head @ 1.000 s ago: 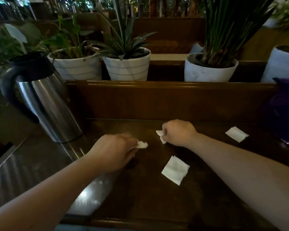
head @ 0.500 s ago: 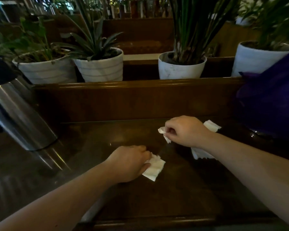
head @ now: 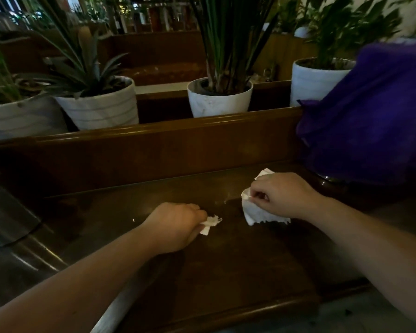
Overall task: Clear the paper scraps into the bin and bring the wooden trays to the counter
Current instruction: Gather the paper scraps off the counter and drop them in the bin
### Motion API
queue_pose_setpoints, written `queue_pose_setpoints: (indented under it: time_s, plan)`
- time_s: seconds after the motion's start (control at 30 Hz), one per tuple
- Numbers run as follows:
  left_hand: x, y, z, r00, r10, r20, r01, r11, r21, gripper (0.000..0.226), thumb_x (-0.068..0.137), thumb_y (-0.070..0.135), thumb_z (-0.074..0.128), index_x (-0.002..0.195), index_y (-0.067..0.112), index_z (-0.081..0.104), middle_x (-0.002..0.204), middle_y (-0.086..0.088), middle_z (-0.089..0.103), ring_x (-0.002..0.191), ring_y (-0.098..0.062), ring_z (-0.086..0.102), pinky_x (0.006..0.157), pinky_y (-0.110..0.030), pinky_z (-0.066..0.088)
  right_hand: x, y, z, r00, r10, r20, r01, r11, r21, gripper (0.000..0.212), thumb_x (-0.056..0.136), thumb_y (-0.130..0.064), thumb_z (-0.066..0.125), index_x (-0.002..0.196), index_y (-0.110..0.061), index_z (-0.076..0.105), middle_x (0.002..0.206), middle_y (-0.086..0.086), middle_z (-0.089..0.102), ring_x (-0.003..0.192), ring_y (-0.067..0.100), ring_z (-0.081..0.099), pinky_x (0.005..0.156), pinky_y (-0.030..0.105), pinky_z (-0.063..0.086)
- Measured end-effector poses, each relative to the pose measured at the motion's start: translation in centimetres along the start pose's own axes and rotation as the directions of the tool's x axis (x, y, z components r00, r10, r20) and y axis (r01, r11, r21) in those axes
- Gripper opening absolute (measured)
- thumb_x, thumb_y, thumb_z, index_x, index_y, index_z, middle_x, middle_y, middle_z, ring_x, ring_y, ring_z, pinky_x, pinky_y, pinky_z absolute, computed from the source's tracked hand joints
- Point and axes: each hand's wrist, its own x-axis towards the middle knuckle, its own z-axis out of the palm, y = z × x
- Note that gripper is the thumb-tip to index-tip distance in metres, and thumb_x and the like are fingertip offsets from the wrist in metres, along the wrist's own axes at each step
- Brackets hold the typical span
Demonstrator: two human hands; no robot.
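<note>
My left hand [head: 175,224] is closed around white paper scraps [head: 210,223] that stick out past its fingers, low over the dark wooden table [head: 226,272]. To its right my right hand [head: 281,195] pinches another white scrap [head: 255,213] that hangs down onto the table. One more white paper scrap [head: 264,173] lies just behind the right hand's knuckles, partly hidden. No bin and no wooden tray is in view.
A purple cloth-covered object [head: 370,121] stands at the right back of the table. A steel jug [head: 7,219] sits at the left edge. Several white plant pots [head: 220,99] line the wooden ledge [head: 154,131] behind the table.
The view has swung right. My left hand has gathered the flat square scrap into its fist. My right hand has moved right and picked up a larger scrap near the far one.
</note>
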Motion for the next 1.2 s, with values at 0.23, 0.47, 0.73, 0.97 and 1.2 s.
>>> queue_pose_setpoints:
  time_s: [0.23, 0.47, 0.73, 0.97, 1.2]
  plan:
    - [2.5, 1.4, -0.8, 0.994, 0.017, -0.112, -0.019, 1.000, -0.016, 0.023, 0.095, 0.040, 0.040, 0.109, 0.029, 0.053, 0.093, 0.008, 0.058, 0.075, -0.008, 0.053, 0.057, -0.025, 0.038, -1.4, 1.2, 1.4, 0.983, 0.067, 0.172, -0.055, 0.996, -0.071, 0.031, 0.089, -0.054, 0.048, 0.092, -0.028, 0.065, 0.089, -0.009, 0.061, 0.079, 0.011, 0.059, 0.068, 0.035, 0.052]
    - [3.3, 2.2, -1.6, 0.989, -0.017, -0.144, 0.011, 0.999, -0.041, 0.020, 0.094, 0.041, 0.039, 0.100, 0.030, 0.054, 0.084, 0.010, 0.057, 0.069, -0.007, 0.051, 0.053, -0.022, 0.035, -1.0, 1.7, 3.3, 0.981, 0.068, 0.182, -0.065, 0.998, -0.022, 0.018, 0.089, -0.048, 0.052, 0.091, -0.031, 0.058, 0.089, -0.008, 0.059, 0.077, 0.011, 0.056, 0.060, 0.031, 0.043]
    - [4.0, 2.9, -2.8, 0.970, -0.126, -0.210, 0.110, 0.990, -0.090, 0.018, 0.094, 0.040, 0.042, 0.098, 0.030, 0.056, 0.081, 0.010, 0.058, 0.065, -0.006, 0.052, 0.051, -0.021, 0.035, -0.2, 5.2, 0.8, 0.997, 0.077, -0.023, -0.077, 0.997, 0.022, 0.012, 0.089, -0.043, 0.054, 0.079, -0.038, 0.054, 0.073, -0.013, 0.054, 0.065, 0.002, 0.050, 0.052, 0.024, 0.035]
    - [4.9, 3.9, -3.3, 0.928, -0.207, -0.310, 0.180, 0.977, -0.116, 0.018, 0.093, 0.041, 0.042, 0.094, 0.032, 0.057, 0.075, 0.011, 0.057, 0.060, -0.005, 0.051, 0.048, -0.019, 0.034, 3.0, 10.1, 0.0, 0.986, 0.165, -0.008, -0.165, 0.986, 0.004, 0.013, 0.089, -0.041, 0.055, 0.078, -0.034, 0.052, 0.078, -0.010, 0.058, 0.071, 0.009, 0.054, 0.058, 0.031, 0.042]
    - [5.8, 4.8, -3.4, 0.895, -0.263, -0.359, 0.242, 0.965, -0.104, 0.018, 0.093, 0.041, 0.043, 0.095, 0.031, 0.058, 0.077, 0.011, 0.059, 0.059, -0.004, 0.050, 0.046, -0.019, 0.025, 4.5, 11.7, 2.3, 0.954, 0.208, 0.217, -0.211, 0.977, -0.009, 0.024, 0.077, -0.056, 0.060, 0.079, -0.032, 0.058, 0.081, -0.010, 0.063, 0.070, 0.007, 0.057, 0.061, 0.034, 0.046]
